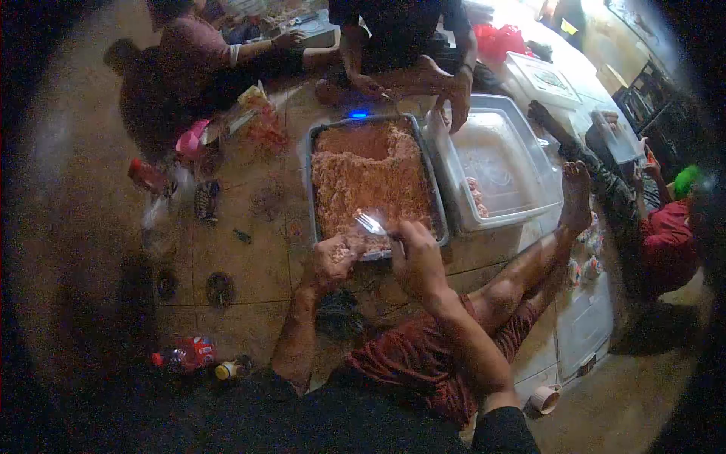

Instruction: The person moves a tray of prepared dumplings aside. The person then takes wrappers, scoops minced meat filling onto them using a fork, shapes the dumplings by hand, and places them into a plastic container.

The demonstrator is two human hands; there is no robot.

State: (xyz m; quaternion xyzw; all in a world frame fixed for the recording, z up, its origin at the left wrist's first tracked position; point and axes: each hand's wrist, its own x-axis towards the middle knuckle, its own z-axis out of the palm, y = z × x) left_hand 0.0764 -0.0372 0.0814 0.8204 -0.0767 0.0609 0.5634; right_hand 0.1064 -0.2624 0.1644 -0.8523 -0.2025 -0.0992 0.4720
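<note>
A tray [309, 181] full of a reddish-brown crumbly mixture [370, 178] lies on the floor in front of me. Over its near right part, my right hand [418, 257] grips a fork [370, 222], tines pointing left. My left hand [333, 263] is at the tray's near left corner, its fingers curled around a small pale clump of crumbly mixture [340, 253]. Fork tines and left fingertips are close together; whether they touch I cannot tell.
A clear plastic bin [537, 170] right of the tray has several round pieces [476, 197] along its left wall. Opposite me sits a person, one hand [456, 98] at the bin. A red-capped bottle [185, 356] lies lower left; a cup [543, 399] lies lower right.
</note>
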